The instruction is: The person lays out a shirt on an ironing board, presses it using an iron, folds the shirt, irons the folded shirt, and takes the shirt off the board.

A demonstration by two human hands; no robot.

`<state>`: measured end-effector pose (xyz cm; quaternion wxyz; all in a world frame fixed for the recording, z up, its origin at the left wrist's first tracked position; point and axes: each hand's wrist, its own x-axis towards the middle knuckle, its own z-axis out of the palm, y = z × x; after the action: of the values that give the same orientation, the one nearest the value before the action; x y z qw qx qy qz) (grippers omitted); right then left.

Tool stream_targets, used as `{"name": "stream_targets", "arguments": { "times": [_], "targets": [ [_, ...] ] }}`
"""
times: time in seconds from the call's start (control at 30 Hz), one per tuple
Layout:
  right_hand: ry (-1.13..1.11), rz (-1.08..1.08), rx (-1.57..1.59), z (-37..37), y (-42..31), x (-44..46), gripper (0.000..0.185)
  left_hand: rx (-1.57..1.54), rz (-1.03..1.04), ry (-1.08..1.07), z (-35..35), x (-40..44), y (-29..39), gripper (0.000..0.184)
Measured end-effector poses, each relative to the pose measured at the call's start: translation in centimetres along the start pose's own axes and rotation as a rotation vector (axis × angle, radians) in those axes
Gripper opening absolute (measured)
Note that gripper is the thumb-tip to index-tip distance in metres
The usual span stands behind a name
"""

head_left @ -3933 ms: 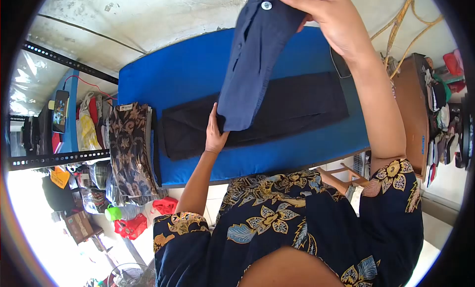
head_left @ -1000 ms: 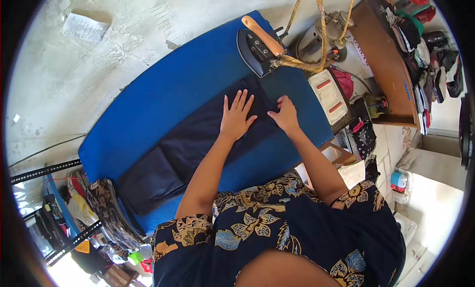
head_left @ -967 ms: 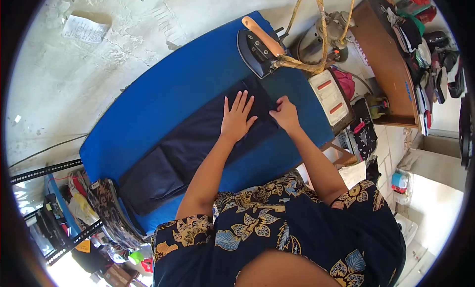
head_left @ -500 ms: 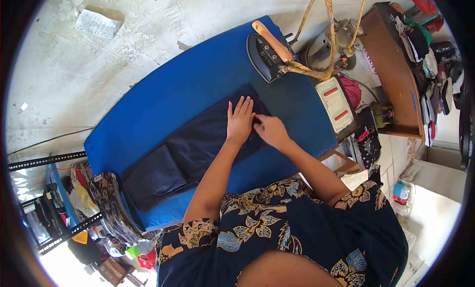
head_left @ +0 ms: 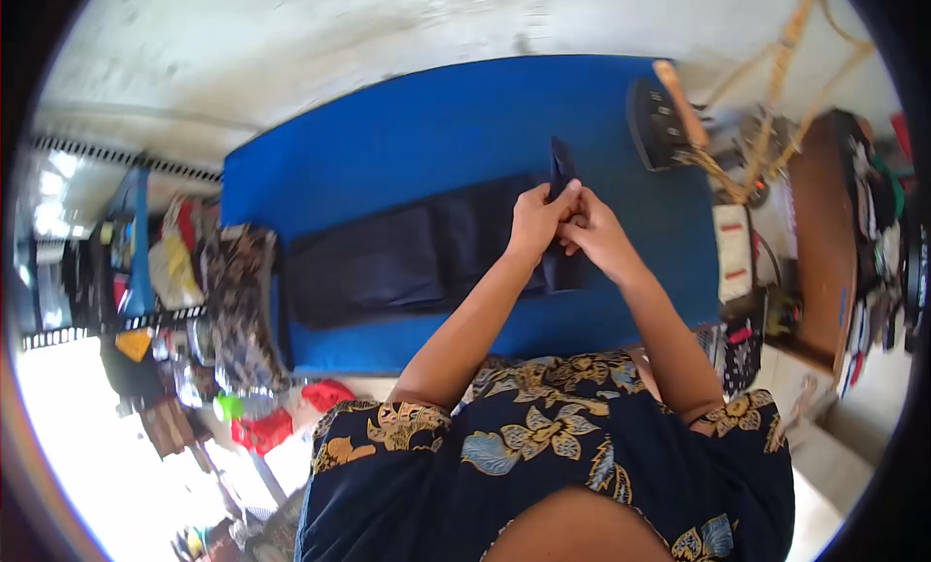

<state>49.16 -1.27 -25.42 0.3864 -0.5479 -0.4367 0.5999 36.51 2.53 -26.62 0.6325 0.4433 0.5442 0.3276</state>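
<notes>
A dark navy garment (head_left: 388,256), folded long and narrow like trousers, lies on the blue padded ironing board (head_left: 417,126). Its right end is lifted off the board and stands up in a fold. My left hand (head_left: 539,221) is closed on this raised end, thumb toward the top. Close against it on the right, my right hand (head_left: 593,234) pinches the same end with bent fingers. The fingertips of both hands partly hide each other and the cloth between them. An iron (head_left: 659,126) with a wooden handle rests at the board's far right corner.
Right of the board are a white iron rest (head_left: 733,252) with red strips, hoses hanging from above, and a brown wooden cabinet (head_left: 824,242) with clothes. A stack of folded patterned cloth (head_left: 242,290) touches the left end. A wall runs along the back.
The garment's right end, flat before, is now raised. My left hand has gone from lying flat to gripping it. The camera view has turned, shifting the board and iron rightward.
</notes>
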Motion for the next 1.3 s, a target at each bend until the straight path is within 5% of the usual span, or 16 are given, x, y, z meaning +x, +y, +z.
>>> {"name": "stream_targets", "arguments": {
  "times": [0.07, 0.2, 0.37, 0.43, 0.47, 0.53, 0.6, 0.67, 0.8, 0.9, 0.97, 1.07, 1.23, 1.3],
  "targets": [
    [-0.198, 0.076, 0.136, 4.5, -5.0, -1.4, 0.037, -0.356, -0.03, -0.067, -5.5, -2.3, 1.3, 0.017],
    [-0.432, 0.082, 0.203, 10.2, -9.5, -1.2, 0.041, -0.365, 0.008, 0.047, -20.0, -7.4, 1.8, 0.014],
    [-0.072, -0.027, -0.272, 15.5, -0.6, 2.5, 0.041, -0.238, -0.126, 0.252, -38.5, -10.6, -4.4, 0.03],
    [0.476, -0.322, -0.672, 17.0, 6.3, 3.5, 0.047, -0.182, -0.183, 0.373, -42.0, -9.9, -9.3, 0.039],
    [0.47, -0.323, -0.682, 18.1, 7.6, 3.3, 0.047, -0.118, -0.235, 0.49, -43.0, -9.6, -10.9, 0.049],
    [0.407, 0.117, -0.361, 19.6, 9.6, 3.2, 0.052, -0.035, -0.227, 0.498, -43.8, -8.8, -12.3, 0.056],
    [0.4, -0.07, -0.495, 19.1, 11.2, 3.7, 0.05, 0.049, -0.227, 0.502, -43.6, -8.7, -13.0, 0.062],
    [0.138, 0.275, -0.134, 18.5, 7.0, 3.0, 0.035, -0.044, -0.207, 0.48, -43.0, -8.8, -12.7, 0.06],
    [0.333, 0.115, -0.159, 12.1, 5.1, 2.5, 0.014, -0.079, -0.088, 0.279, -37.8, -6.5, -14.2, 0.055],
    [0.366, 0.095, -0.41, 7.2, 6.4, 3.0, 0.013, 0.047, -0.005, 0.38, -32.7, -5.0, -13.4, 0.047],
    [0.523, -0.465, -1.118, 7.8, 5.8, 3.4, 0.03, 0.073, -0.053, 0.45, -32.0, -5.7, -11.7, 0.048],
    [0.386, -0.577, -1.14, 11.6, 4.0, 4.7, 0.039, 0.266, -0.105, 0.61, -30.6, -7.4, -7.4, 0.044],
    [0.172, -0.372, -1.308, 12.5, 7.2, 7.1, 0.06, 0.596, -0.038, 0.811, -30.7, -6.9, -9.0, 0.021],
    [0.245, -0.405, -1.367, 13.0, 7.6, 6.8, 0.058, 0.6, -0.035, 0.798, -30.9, -7.6, -8.8, 0.02]
  ]
}}
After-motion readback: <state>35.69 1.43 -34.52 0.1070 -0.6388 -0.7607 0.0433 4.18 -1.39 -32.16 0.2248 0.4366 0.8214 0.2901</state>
